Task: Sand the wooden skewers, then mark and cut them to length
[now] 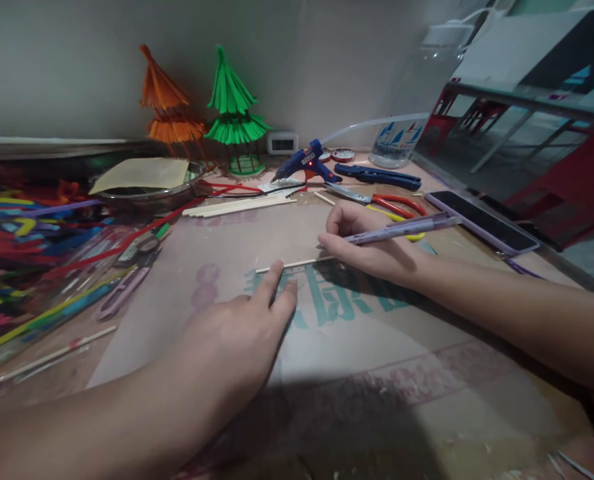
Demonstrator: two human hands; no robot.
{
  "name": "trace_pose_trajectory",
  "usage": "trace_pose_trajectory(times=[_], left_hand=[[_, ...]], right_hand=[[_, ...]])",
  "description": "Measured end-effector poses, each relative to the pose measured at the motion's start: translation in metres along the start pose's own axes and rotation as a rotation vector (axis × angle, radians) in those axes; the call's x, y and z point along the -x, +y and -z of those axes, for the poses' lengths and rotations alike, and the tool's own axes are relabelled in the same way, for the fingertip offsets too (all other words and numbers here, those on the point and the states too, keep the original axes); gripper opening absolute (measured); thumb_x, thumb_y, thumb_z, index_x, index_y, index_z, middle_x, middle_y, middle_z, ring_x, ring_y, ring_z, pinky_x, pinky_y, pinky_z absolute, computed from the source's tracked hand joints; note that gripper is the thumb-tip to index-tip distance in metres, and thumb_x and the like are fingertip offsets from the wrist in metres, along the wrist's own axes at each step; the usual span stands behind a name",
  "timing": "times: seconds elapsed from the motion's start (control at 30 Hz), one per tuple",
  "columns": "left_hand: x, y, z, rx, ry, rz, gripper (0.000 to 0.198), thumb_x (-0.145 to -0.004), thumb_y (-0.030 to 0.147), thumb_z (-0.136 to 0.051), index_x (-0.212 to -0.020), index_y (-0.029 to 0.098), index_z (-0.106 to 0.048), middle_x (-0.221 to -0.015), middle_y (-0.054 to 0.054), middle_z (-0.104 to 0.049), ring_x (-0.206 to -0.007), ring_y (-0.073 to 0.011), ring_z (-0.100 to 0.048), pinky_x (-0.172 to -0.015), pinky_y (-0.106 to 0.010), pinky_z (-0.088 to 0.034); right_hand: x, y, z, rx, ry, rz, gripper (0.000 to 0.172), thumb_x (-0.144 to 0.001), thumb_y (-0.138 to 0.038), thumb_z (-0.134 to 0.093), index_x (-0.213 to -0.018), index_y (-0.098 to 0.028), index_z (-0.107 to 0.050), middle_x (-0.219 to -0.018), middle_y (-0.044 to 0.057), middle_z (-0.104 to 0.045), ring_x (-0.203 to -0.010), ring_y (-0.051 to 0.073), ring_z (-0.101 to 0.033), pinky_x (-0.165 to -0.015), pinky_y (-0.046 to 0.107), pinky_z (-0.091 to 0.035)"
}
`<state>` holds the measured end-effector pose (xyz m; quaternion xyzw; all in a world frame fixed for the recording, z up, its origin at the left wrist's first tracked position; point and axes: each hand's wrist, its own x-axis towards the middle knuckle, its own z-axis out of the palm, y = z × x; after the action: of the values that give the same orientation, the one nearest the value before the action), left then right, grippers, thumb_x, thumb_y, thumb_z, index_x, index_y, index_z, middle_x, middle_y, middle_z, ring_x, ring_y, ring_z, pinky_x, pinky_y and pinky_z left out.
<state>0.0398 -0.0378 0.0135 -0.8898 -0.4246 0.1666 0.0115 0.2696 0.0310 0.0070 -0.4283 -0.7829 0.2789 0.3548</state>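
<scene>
A thin wooden stick (304, 264) lies across the printed sheet (171, 327) at mid-table. Two extended fingers of my left hand (241, 327) press near the stick's left end, the index fingertip on it. My right hand (371, 250) pinches a purple pen (401, 229), its tip pointing left just above the stick. The stick's right end is hidden by my right hand. Behind, a bundle of similar sticks (239, 206) lies flat.
Coloured pipe cleaners (21, 267) and a purple cutter (124, 291) lie left. Behind stand orange (169, 100) and green (234, 100) towers, a blue glue gun (304, 162) and a bottle (401, 93). Red-handled pliers (397, 205) and a phone (481, 220) sit right.
</scene>
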Motion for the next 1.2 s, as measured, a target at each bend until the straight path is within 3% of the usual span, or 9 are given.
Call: trace_pose_trajectory(times=[0.23,0.47,1.2], left_hand=[[0.004,-0.002,0.001,0.024,-0.023,-0.029,0.087,-0.076,-0.001,-0.039,-0.162,0.015,-0.031,-0.167,-0.029,-0.018,-0.094,-0.0318,-0.079,-0.071,-0.043,-0.066],[0.009,-0.009,-0.008,0.102,0.104,-0.093,0.079,-0.080,0.005,-0.034,-0.157,0.015,-0.040,-0.168,-0.025,-0.023,-0.101,-0.0333,-0.078,-0.078,-0.046,-0.065],[0.010,-0.011,-0.006,0.140,0.055,-0.075,0.076,-0.081,0.004,-0.029,-0.155,0.014,-0.043,-0.168,-0.025,-0.026,-0.106,-0.0333,-0.077,-0.082,-0.048,-0.064]], right_hand=[[-0.002,0.000,-0.003,0.110,-0.015,0.096,0.025,-0.088,-0.027,-0.061,-0.071,-0.023,-0.043,-0.062,-0.005,-0.047,-0.056,0.009,-0.041,-0.052,0.026,-0.028],[-0.005,-0.001,-0.006,0.136,-0.041,0.058,0.025,-0.084,-0.021,-0.059,-0.068,-0.024,-0.040,-0.061,-0.006,-0.045,-0.055,0.010,-0.040,-0.053,0.027,-0.028],[-0.005,-0.002,-0.006,0.172,-0.088,0.094,0.026,-0.085,-0.023,-0.058,-0.068,-0.023,-0.038,-0.061,-0.006,-0.045,-0.057,0.011,-0.041,-0.056,0.028,-0.027]])
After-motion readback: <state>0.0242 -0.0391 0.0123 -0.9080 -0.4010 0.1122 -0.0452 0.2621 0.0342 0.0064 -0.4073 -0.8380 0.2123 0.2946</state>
